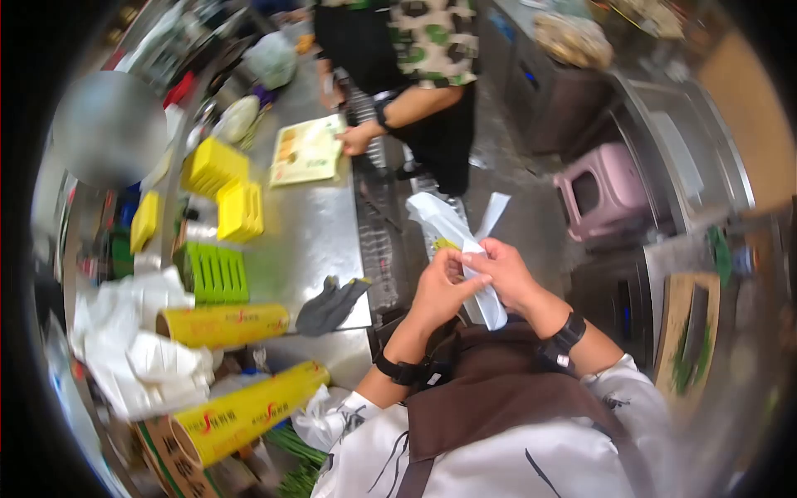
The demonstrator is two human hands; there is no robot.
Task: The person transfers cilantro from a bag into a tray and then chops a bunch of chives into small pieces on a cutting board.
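Bag (440, 217), white and crumpled, is pinched around the centre of the frame between the closed fingers of the left hand (440, 289) and right hand (505, 272). To their left, a grey glove (328, 309) lies on the metal table (303, 241). Toward the top, another person's hand (359, 139) touches a flat packet (307, 151).

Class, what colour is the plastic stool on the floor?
The stool is dull pink, seen best in the head view.

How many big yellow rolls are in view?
2: the upper roll, beside the gray glove, and the lower roll, beside the green stalks. More could be hidden.
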